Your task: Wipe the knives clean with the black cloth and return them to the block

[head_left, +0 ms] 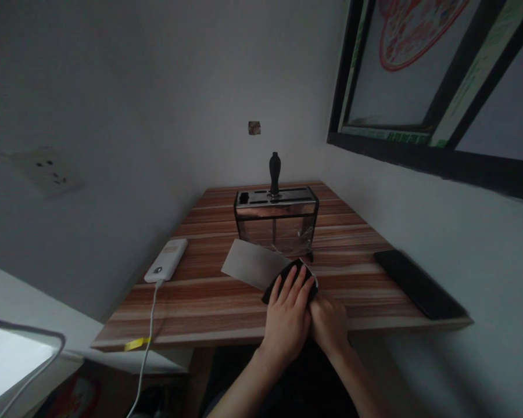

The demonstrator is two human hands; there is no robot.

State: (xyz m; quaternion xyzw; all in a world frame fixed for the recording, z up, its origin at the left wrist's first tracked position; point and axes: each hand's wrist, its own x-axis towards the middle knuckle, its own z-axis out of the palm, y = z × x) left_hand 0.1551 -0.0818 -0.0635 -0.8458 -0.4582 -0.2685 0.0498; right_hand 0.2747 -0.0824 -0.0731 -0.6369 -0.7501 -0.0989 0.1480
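Observation:
A cleaver with a broad, rectangular metal blade (255, 264) points left over the front of the wooden table. My left hand (287, 319) presses a black cloth (283, 281) around the blade near its right end, fingers stretched over the cloth. Just right of it, my right hand (329, 319) is closed in a fist at the handle end; the handle itself is hidden. Behind the blade stands a knife holder (275, 210) with a metal slotted top and clear sides. One black handle (275, 173) sticks up out of the holder.
A white power bank (168, 261) with a white cable (150, 325) lies on the left of the table (200, 305). A black phone (421, 284) rests at the right edge. Walls close in on both sides, with a socket (47, 171) at left and a dark-framed window (440, 87) at right.

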